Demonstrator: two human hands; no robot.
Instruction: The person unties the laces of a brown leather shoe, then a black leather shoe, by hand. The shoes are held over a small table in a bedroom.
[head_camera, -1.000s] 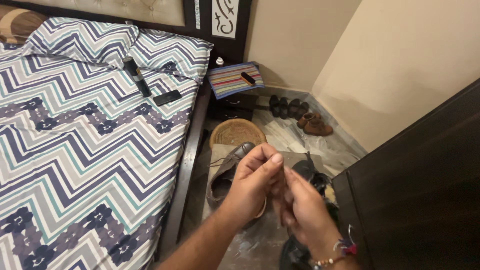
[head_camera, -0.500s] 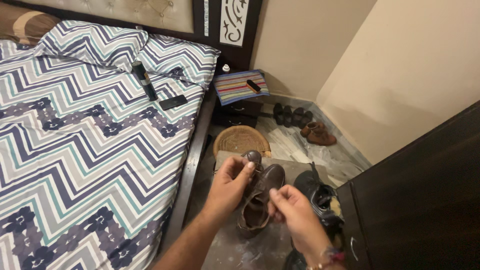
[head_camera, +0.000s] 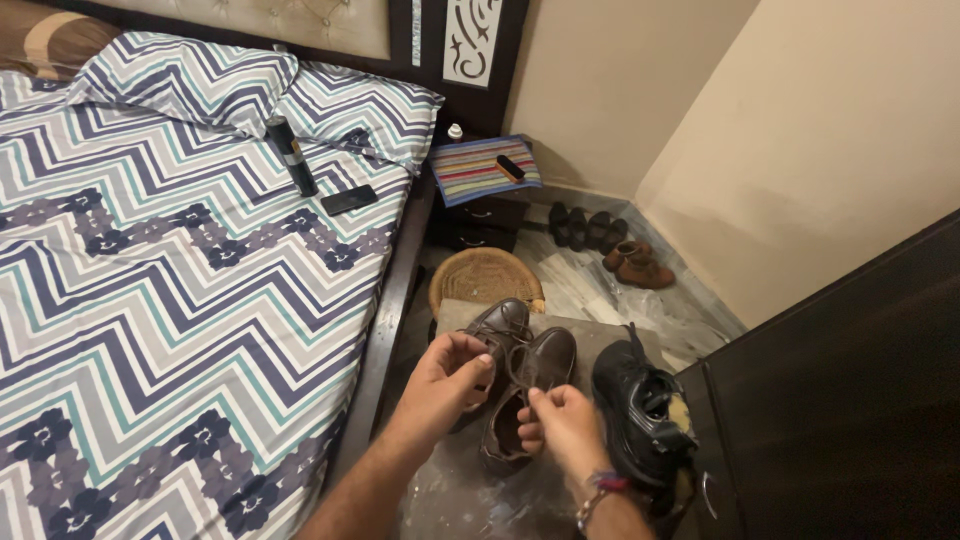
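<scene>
Two brown leather shoes lie side by side on a grey sheet (head_camera: 470, 495) on the floor beside the bed. My left hand (head_camera: 445, 383) pinches one end of a thin lace over the left brown shoe (head_camera: 503, 327). My right hand (head_camera: 560, 427) pinches the other end above the right brown shoe (head_camera: 530, 400), over its opening. The lace (head_camera: 520, 362) loops between my two hands. A black shoe (head_camera: 640, 412) stands just right of my right hand.
A bed with a zigzag cover (head_camera: 150, 290) fills the left; a dark bottle (head_camera: 291, 155) and a phone (head_camera: 349, 199) lie on it. A woven basket (head_camera: 484, 276) sits beyond the shoes. A dark wardrobe (head_camera: 850, 400) stands at right. More shoes (head_camera: 634, 266) rest near the wall.
My hands have dropped from in front of the camera down to the brown shoes. They have moved apart, and the lace now loops between them.
</scene>
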